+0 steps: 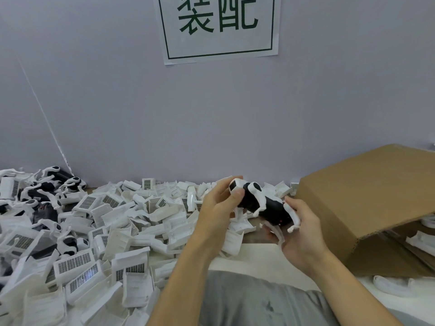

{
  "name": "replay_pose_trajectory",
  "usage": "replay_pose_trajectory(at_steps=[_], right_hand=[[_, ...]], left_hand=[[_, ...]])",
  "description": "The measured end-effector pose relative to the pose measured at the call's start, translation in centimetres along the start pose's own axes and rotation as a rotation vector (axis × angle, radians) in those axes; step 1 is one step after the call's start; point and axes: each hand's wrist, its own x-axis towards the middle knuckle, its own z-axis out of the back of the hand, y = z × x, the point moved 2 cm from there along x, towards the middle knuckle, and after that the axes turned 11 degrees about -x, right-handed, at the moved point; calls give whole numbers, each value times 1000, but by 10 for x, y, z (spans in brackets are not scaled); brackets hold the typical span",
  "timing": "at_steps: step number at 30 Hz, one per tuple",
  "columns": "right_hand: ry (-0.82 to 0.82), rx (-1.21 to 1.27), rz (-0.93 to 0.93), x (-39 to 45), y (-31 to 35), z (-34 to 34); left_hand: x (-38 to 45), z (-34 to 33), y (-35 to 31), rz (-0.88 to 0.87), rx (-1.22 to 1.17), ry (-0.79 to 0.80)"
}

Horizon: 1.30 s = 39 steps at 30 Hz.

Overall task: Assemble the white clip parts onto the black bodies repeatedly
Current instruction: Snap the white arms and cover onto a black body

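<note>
I hold a black body (273, 209) in the air above the table, tilted down to the right. A white clip part (257, 196) wraps over its middle and another white piece sits at its right end. My left hand (220, 203) grips the body's upper left end, where a white cap with a dark square face shows between thumb and fingers. My right hand (299, 229) cups the lower right end from below, fingers curled round it, and thin white clip legs stick out between them.
A deep heap of loose white clip parts (98, 231) covers the table's left and middle. Finished black-and-white units (56, 184) lie at the far left. A tipped cardboard box (367, 203) stands at right with white parts (421, 241) inside. A paper sign (219, 27) hangs on the wall.
</note>
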Motion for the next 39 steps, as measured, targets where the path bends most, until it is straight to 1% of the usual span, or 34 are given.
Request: replay_pose_trajectory(at_steps=[2,6,11,15,19,22,26,30,33,35,36,39], right_hand=[[51,52,-32,-3,1,-3],[53,8,-75,0,-1,1],[44,-17,-102,1,0,3],[8,-36,-4,0,2,2],[-68,-83,132,0,8,3],[-137,-122,208,1,11,6],[-103,-153,261,2,10,6],[-107,-309,224,4,6,7],[-144,-561,182,3,3,4],[-108,-729,182,0,2,-1],[-60,-788,190,-2,2,-2],[155,-849,200,-8,6,-9]], left_hand=[[-1,-2,-2,-52,-9,12],[-1,-1,-7,-136,24,11],[-2,-5,-9,-139,48,10],[-2,-3,-8,-117,11,12],[-2,5,-3,-5,-68,47],[0,9,3,68,-121,-17],[2,10,6,96,-161,-113],[1,14,4,56,-87,-169],[0,16,-1,20,-44,-190],[0,16,-4,-2,19,-195],[0,15,-5,-5,44,-190],[0,14,-7,14,52,-194]])
